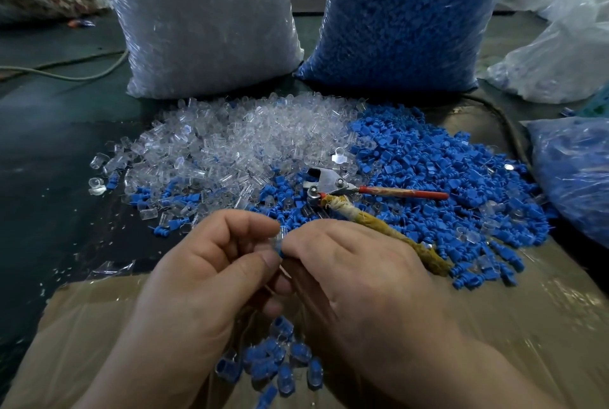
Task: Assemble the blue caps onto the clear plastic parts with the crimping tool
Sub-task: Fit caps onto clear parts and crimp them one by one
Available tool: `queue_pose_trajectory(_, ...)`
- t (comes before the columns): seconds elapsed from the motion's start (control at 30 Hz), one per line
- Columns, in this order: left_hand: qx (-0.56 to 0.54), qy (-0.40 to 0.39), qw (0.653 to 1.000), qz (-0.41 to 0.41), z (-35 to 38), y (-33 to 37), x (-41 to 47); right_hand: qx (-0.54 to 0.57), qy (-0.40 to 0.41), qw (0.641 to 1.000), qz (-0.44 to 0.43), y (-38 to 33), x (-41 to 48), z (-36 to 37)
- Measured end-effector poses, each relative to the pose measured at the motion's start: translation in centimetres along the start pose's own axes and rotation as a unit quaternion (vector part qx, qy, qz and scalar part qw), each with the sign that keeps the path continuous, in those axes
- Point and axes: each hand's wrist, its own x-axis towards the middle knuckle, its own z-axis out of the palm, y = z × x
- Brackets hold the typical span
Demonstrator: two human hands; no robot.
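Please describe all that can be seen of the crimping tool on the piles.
The crimping tool lies flat on the loose parts where the clear parts meet the blue caps; no hand grips it. Its head is bare silvery metal with a pivot bolt and points left. Its two handles are spread: the thin red handle points right; the wrapped handle, in worn yellowish cloth, runs toward the right hand.

- I have the left hand [211, 263] back-up, fingers curled, thumb and forefinger pinching a small clear plastic part with a blue cap [278, 244].
- The right hand [356, 270] meets it fingertip to fingertip, pinching the same part.
- Both forearms enter from below.
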Motion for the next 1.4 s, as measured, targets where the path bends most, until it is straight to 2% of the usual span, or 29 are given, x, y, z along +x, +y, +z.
queue_pose_trajectory(0.2, 0.152, 0.02, 0.987, 0.04, -0.8, -0.3, 0.2, -0.055, -0.003, 0.998, -0.012, 0.8, 0.4, 0.1)
queue_pose_trajectory(0.27, 0.129, 0.042, 0.99, 0.035, -1.1, -0.6, 0.3, -0.133, -0.012, 0.989, 0.069, 2.0, 0.7, -0.8)
queue_pose_trajectory(0.37, 0.071, 0.056, 0.996, 0.025, -1.3, -0.6, 0.5, -0.209, -0.102, 0.947, 0.223, 5.0, 1.0, -2.7)
queue_pose_trajectory(0.47, 0.028, 0.049, 0.998, -0.017, -1.3, -0.2, 0.6, -0.217, -0.183, 0.919, 0.274, 7.0, 1.0, -3.3)
queue_pose_trajectory(0.6, 0.002, 0.039, 0.997, -0.059, -1.1, 0.3, 0.5, -0.247, -0.179, 0.921, 0.241, 7.3, 1.1, -2.8)
queue_pose_trajectory(0.73, 0.0, 0.049, 0.998, -0.041, -1.1, 0.2, 0.8, -0.263, -0.152, 0.925, 0.229, 7.2, 1.6, -2.5)
queue_pose_trajectory(0.93, -0.01, 0.058, 0.998, -0.011, -1.3, 0.1, 0.9, -0.15, -0.05, 0.965, 0.209, 5.6, 1.4, -3.7)
queue_pose_trajectory(1.0, -0.015, 0.058, 0.998, -0.003, -1.4, 0.2, 0.9, -0.112, -0.063, 0.977, 0.172, 4.2, 1.3, -3.9)
queue_pose_trajectory(1.1, 0.006, 0.058, 0.998, 0.027, -1.7, 0.6, 0.9, -0.113, -0.111, 0.981, 0.115, 2.9, 0.9, -4.1)
queue_pose_trajectory(1.23, 0.059, 0.056, 0.995, 0.062, -1.9, 0.8, 0.7, -0.112, -0.144, 0.977, 0.11, 2.7, 0.8, -4.1)
queue_pose_trajectory(1.4, 0.127, 0.06, 0.987, 0.082, -1.5, 1.1, 0.4, -0.134, -0.143, 0.976, 0.096, 2.6, 0.7, -3.7)
